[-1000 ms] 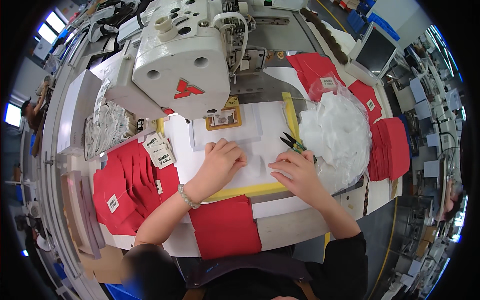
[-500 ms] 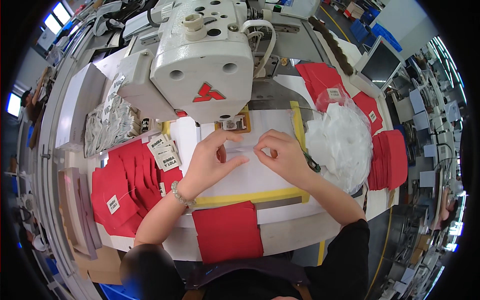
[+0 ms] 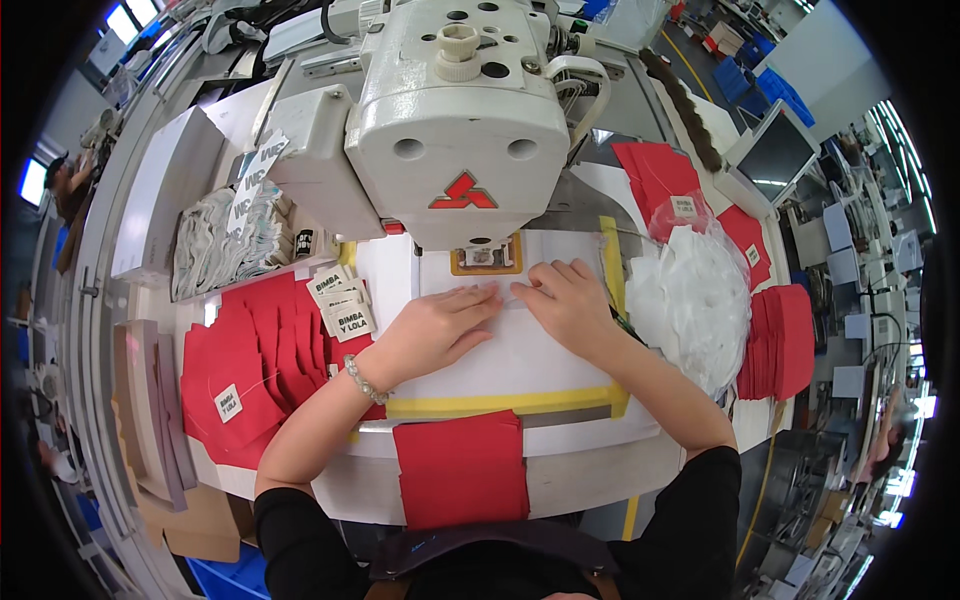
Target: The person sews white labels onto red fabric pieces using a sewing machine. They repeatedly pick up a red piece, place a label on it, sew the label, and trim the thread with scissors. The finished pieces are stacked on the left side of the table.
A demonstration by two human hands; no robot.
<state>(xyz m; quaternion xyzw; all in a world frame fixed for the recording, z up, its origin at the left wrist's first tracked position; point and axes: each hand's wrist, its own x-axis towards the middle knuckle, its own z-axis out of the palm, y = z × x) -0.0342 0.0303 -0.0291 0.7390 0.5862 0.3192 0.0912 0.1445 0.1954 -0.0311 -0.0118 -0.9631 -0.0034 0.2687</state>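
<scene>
My left hand (image 3: 445,325) lies fairly flat, fingers extended on a translucent plate (image 3: 450,285) over white paper (image 3: 490,370), just below the sewing machine head (image 3: 455,150). My right hand (image 3: 570,310) is beside it on the plate, fingers bent with thumb and forefinger close; anything between them is too small to make out. Above both hands sits a small orange-rimmed frame (image 3: 485,268) under the machine. Dark-handled snips (image 3: 625,328) lie partly hidden beside my right hand. A stack of red fabric pieces (image 3: 460,470) lies at the front edge.
More red pieces (image 3: 240,380) with cream labels (image 3: 345,300) lie left, below a tray of fabric strips (image 3: 220,250). A bag of white pieces (image 3: 690,310) and red stacks (image 3: 770,340) sit right, near a screen (image 3: 760,150). Yellow tape (image 3: 500,400) borders the paper. A co-worker (image 3: 70,200) is far left.
My hands moved inward over the plate. My left hand went from curved fingers to lying flatter; my right hand left the snips' side and now rests next to the left.
</scene>
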